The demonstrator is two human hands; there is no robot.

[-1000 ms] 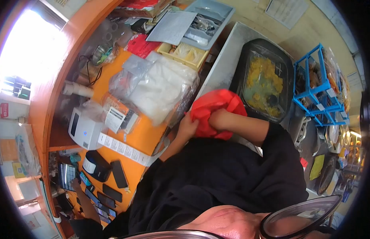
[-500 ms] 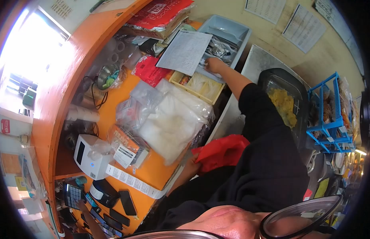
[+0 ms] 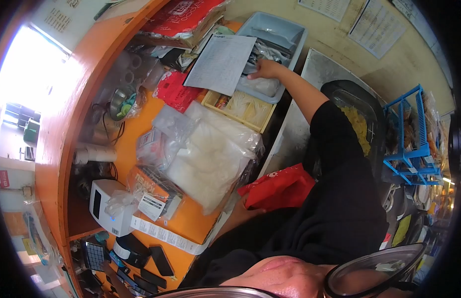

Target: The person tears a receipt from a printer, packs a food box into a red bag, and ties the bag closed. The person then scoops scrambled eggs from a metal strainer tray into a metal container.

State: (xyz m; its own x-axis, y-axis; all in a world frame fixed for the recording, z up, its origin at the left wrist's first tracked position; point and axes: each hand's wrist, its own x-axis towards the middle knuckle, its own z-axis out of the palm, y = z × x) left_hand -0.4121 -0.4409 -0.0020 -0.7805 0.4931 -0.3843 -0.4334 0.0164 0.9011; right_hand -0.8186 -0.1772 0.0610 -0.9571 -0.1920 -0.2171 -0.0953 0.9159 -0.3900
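My left hand (image 3: 243, 213) holds a red bag (image 3: 280, 188) with its fingers closed on the near edge, low in front of my body. My right arm stretches forward. My right hand (image 3: 267, 70) is over the grey-blue plastic tub (image 3: 299, 47), thumb apart from the fingers, its fingertips among dark wrapped packets (image 3: 270, 51). Below it in the tub lies a clear plastic packet (image 3: 263, 85). Beside the hand, a printed sheet (image 3: 220, 62) partly overlaps the tub and a yellow divided tray (image 3: 245, 109) of thin pale items.
White plastic bags (image 3: 205, 159) lie on the orange counter (image 3: 188, 218). Nearby are a white receipt printer (image 3: 110, 208) with a long paper strip and several phones. Another person's hand (image 3: 111, 270) is by a keypad. A dark tray of yellow food (image 3: 357, 124) and a blue rack (image 3: 404, 134) stand right.
My right hand has moved a little farther into the tub, and its thumb now stands apart. The red bag is opened out more in my left hand. The whole view has shifted slightly.
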